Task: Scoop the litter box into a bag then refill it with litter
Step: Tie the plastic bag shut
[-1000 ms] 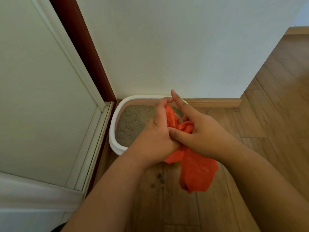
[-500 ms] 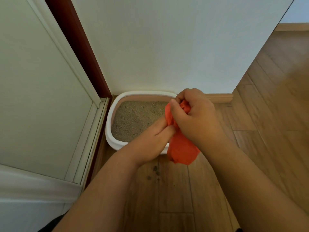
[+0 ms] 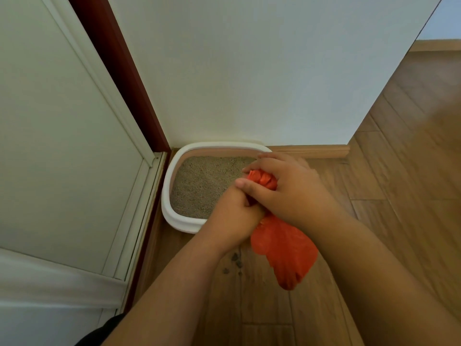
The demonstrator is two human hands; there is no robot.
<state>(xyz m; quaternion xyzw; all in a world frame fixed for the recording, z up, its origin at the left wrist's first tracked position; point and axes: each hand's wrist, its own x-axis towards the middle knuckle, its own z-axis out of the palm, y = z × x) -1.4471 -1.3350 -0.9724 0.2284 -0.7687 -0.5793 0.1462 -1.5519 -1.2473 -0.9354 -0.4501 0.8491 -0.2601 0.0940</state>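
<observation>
An orange plastic bag hangs between my two hands, just in front of the litter box. My right hand is closed around the bunched top of the bag. My left hand grips the bag's neck right below it, touching the right hand. The bag's lower part dangles over the wooden floor. The white litter box sits in the corner against the wall and holds grey-brown litter. My hands cover its right end.
A white door panel with a dark red frame stands to the left of the box. A white wall runs behind it, with a wooden baseboard. Small dark litter crumbs lie on the floor under my left wrist.
My hands have shifted slightly down, and the right hand has turned over the bag's top. More of the bag hangs below my hands than half a second ago.
</observation>
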